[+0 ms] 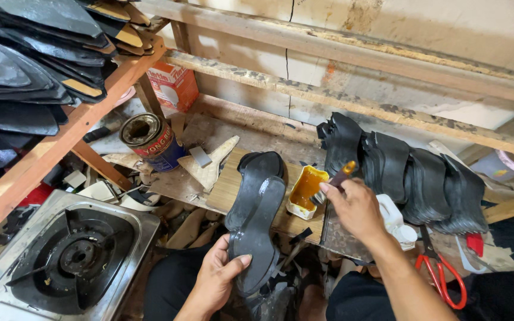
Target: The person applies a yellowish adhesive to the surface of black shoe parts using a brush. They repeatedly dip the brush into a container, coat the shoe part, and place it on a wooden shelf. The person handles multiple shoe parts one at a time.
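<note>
Left hand (218,276) – fingers wrapped round heel end of black shoe sole (256,217), thumb on top face, sole angled up toward table (233,184).
Right hand (355,205) – fingers pinched on brush handle (341,176), bristles dipped in yellow glue tub (306,190) just left of fingertips.
Sole face looks dry, no glue visible – coating judged not started.
Row of black soles (411,175) stacked beyond right fingers; red scissors (441,276) near right wrist.
</note>
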`<state>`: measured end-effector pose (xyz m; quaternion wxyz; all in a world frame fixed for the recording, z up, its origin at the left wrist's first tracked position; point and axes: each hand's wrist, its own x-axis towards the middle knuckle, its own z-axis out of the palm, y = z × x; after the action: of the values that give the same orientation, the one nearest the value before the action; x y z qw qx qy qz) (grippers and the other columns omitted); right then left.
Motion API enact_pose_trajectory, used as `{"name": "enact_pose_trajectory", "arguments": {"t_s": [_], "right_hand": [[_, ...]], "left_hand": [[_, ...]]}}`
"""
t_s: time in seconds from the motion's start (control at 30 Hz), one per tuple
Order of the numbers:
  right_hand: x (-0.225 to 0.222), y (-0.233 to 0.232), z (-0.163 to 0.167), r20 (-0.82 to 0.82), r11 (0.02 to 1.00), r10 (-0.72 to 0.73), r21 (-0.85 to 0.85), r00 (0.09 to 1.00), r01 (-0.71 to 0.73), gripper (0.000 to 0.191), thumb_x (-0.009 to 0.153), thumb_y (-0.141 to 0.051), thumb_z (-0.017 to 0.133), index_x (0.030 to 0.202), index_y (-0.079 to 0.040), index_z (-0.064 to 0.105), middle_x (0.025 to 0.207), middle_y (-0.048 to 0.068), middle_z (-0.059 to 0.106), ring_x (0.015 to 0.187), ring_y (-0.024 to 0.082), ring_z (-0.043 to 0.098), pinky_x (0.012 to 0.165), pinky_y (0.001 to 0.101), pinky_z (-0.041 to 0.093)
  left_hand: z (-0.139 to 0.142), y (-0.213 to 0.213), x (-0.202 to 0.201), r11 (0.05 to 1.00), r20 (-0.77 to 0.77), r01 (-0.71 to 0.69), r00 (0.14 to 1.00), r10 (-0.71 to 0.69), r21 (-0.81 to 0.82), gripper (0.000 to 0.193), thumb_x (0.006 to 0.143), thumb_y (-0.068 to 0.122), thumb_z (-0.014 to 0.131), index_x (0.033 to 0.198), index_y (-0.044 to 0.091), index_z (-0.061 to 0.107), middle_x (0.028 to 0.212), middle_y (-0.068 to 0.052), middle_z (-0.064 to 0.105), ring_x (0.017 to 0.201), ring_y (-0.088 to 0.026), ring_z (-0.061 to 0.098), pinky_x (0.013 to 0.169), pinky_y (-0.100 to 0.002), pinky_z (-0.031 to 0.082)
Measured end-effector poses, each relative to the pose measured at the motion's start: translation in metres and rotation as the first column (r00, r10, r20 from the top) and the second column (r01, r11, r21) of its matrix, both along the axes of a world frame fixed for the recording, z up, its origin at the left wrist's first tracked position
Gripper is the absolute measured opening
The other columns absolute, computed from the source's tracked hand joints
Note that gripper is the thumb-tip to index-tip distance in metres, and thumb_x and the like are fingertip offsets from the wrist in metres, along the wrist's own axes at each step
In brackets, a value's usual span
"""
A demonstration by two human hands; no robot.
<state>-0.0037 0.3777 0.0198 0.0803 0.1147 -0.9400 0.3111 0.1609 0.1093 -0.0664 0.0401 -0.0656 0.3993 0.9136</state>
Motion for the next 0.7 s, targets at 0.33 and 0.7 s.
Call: {"name": "enact_pose_trajectory", "arguments": {"t_s": [0.33,0.7], "right_hand": [[0.011,0.005,0.014,0.039,0.729,0.188,-0.675,0.981,-0.113,0.026,0.089,-0.019,0.077,0.107,-0.001,0.070,0.091,-0.001,0.072,0.083,0.008,0.065,0.074,0.0253,0.052],[0.053,-0.035,0.014,-0.278,0.863,-0.009,-0.488,0.961,-0.133,0.020,0.093,-0.017,0.075,0.106,-0.003,0.070,0.091,0.004,0.076,0.081,0.009,0.069,0.072,0.0232,0.055]], "left_hand": [[0.015,0.010,-0.001,0.996,-0.009,0.051,0.999,-0.051,0.074,0.043,0.084,-0.004,0.065,0.126,-0.002,0.055,0.109,-0.014,0.074,0.097,-0.020,0.072,0.088,-0.037,0.059],[0.030,0.019,0.004,0.975,-0.044,0.077,0.997,-0.069,0.209,0.047,0.083,-0.003,0.064,0.129,0.000,0.054,0.112,-0.016,0.072,0.100,-0.022,0.072,0.090,-0.038,0.059]]}}
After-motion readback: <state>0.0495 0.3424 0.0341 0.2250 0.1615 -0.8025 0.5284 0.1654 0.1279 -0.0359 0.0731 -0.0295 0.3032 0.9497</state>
